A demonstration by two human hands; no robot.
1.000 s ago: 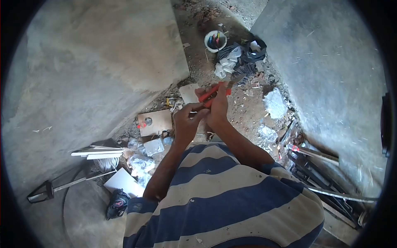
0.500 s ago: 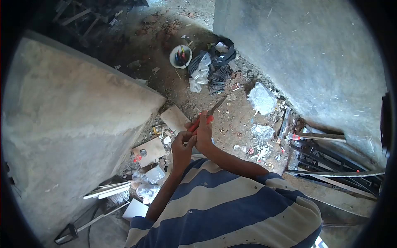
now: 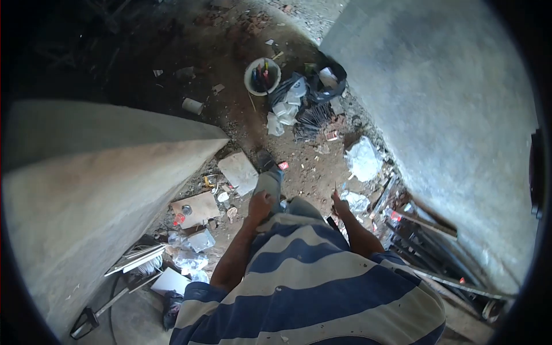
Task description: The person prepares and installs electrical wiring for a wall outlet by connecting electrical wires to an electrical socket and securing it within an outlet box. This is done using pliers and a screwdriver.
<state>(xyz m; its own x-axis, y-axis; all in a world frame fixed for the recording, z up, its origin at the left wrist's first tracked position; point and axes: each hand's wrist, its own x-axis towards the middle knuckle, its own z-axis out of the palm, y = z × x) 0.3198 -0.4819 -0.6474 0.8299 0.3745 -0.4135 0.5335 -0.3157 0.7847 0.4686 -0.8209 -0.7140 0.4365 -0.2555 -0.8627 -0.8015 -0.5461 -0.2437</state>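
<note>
My left hand [image 3: 260, 205] is curled closed in front of my left thigh, with nothing showing out of it. Out to the right, my right hand [image 3: 340, 203] is closed, and the thin dark tip of a red-handled bladed tool [image 3: 335, 186] sticks up from it. The tool's handle is hidden in the fingers. Beneath my hands are my trouser leg [image 3: 268, 187] and dark shoe [image 3: 265, 160] on the dirt floor. A small red packet [image 3: 283, 165] lies beside the shoe.
A white bucket [image 3: 246, 80] with several tools stands ahead, beside black bags [image 3: 329, 86]. Concrete walls [image 3: 115, 167] narrow the way at left and right [image 3: 437, 115]. Cardboard pieces [image 3: 238, 171] and plastic sheets [image 3: 363, 160] litter the floor. Metal frames [image 3: 437, 253] lie at the right.
My hands were together around the red-handled tool in front of me. They have parted, the right moving right and down with the tool, the left slightly down. My view has shifted.
</note>
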